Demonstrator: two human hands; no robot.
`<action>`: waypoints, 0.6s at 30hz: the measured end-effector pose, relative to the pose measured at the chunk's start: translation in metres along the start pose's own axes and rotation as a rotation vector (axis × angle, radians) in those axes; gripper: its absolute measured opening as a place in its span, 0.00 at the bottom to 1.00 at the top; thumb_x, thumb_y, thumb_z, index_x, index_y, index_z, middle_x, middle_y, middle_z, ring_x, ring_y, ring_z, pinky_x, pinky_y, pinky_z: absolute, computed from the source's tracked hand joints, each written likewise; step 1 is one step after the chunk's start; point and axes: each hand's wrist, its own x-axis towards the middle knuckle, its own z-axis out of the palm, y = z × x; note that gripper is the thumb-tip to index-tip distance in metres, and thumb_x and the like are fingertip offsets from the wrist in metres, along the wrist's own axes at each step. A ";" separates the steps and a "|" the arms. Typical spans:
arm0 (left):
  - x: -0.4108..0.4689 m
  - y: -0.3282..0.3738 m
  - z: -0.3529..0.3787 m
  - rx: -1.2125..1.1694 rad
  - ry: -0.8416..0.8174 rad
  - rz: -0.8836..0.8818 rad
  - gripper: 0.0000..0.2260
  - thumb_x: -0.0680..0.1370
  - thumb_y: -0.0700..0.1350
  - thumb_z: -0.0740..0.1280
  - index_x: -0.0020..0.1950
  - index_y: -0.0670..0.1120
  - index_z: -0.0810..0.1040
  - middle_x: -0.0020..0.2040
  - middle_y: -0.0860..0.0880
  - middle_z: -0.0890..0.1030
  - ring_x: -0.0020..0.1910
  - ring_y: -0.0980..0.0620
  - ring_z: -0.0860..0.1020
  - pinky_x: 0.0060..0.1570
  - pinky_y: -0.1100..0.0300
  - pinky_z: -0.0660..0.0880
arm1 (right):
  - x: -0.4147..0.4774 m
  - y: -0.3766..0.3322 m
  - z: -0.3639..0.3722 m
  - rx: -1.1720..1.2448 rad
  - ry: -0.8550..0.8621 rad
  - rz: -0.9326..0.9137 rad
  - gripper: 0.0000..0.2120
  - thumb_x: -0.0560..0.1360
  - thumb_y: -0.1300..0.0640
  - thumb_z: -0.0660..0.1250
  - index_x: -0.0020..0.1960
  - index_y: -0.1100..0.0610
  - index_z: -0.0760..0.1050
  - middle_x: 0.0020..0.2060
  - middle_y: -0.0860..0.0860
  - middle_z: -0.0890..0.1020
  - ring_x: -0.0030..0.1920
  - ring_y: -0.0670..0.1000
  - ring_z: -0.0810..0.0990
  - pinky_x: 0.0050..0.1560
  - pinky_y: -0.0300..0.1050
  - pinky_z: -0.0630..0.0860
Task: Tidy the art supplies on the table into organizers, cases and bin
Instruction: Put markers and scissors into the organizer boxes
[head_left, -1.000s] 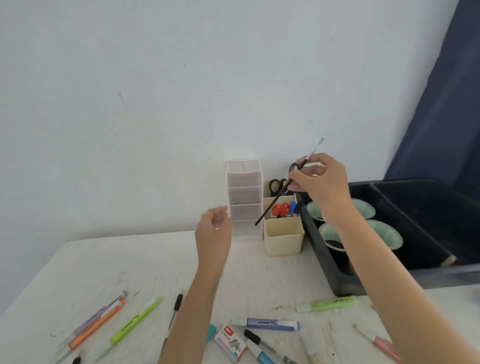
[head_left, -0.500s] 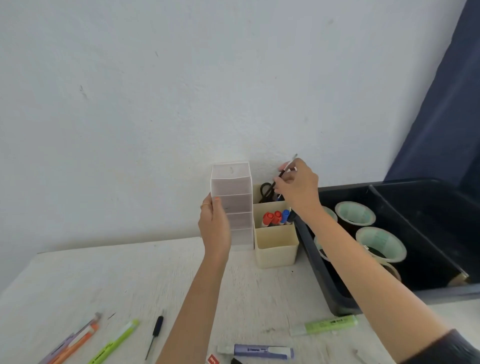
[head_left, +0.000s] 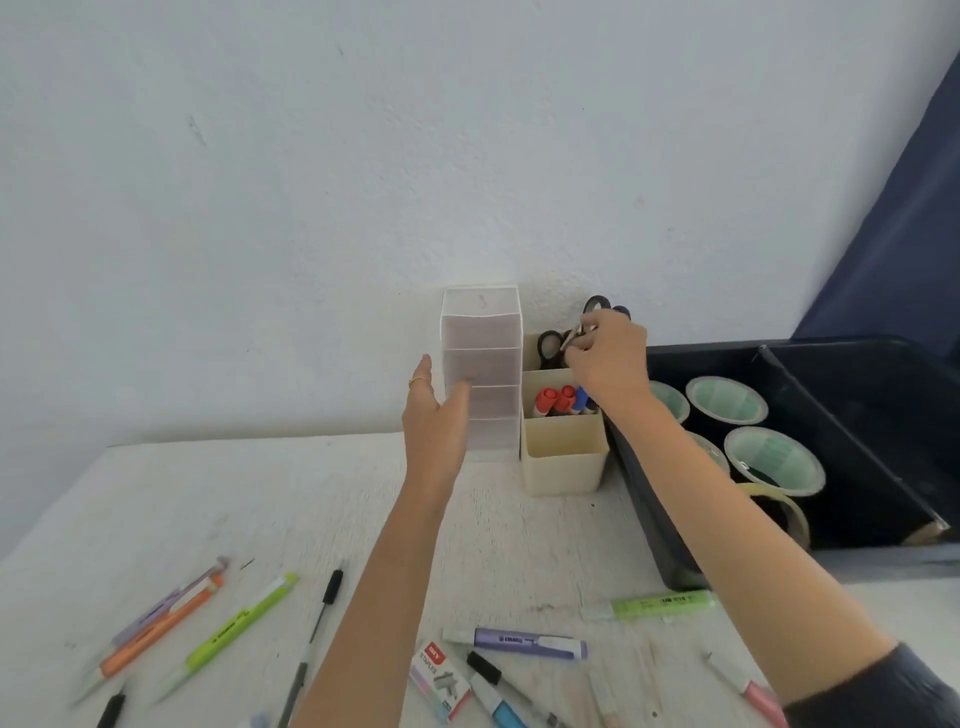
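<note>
Position: your right hand (head_left: 605, 358) pinches the top of a slim tool (head_left: 574, 336) standing near-upright in the rear compartment of the cream organizer (head_left: 563, 457) beside the scissors (head_left: 552, 360); your left hand (head_left: 436, 415), fingers straight, sits by the white drawer tower (head_left: 480, 332), so release falls to the right.

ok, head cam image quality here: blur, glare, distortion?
Head view: light is soft and even, no glare, shadows faint; pens at lower left are smeared by blur; bin interior is dark, little detail; table and bin edges lean near the borders, likely wide-angle distortion; the thin tool pinched by the right hand is too soft to identify.
</note>
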 end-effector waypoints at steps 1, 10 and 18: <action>-0.007 -0.001 -0.004 -0.020 0.014 -0.005 0.26 0.78 0.43 0.61 0.75 0.50 0.59 0.74 0.51 0.63 0.71 0.53 0.63 0.61 0.61 0.63 | -0.009 -0.004 -0.005 0.017 0.046 -0.014 0.16 0.73 0.68 0.64 0.60 0.62 0.72 0.52 0.58 0.78 0.50 0.55 0.78 0.48 0.40 0.74; -0.077 -0.033 -0.070 -0.091 0.215 -0.045 0.12 0.78 0.41 0.61 0.60 0.51 0.75 0.56 0.53 0.77 0.51 0.62 0.74 0.46 0.66 0.69 | -0.129 -0.049 0.015 0.212 -0.224 -0.170 0.08 0.74 0.67 0.64 0.49 0.56 0.77 0.36 0.48 0.78 0.36 0.45 0.77 0.34 0.30 0.71; -0.122 -0.067 -0.140 -0.017 0.426 -0.055 0.10 0.77 0.38 0.62 0.54 0.47 0.79 0.50 0.53 0.81 0.50 0.60 0.77 0.45 0.69 0.71 | -0.216 -0.056 0.097 0.087 -0.721 -0.336 0.11 0.75 0.66 0.63 0.51 0.57 0.82 0.46 0.46 0.81 0.36 0.40 0.74 0.38 0.25 0.69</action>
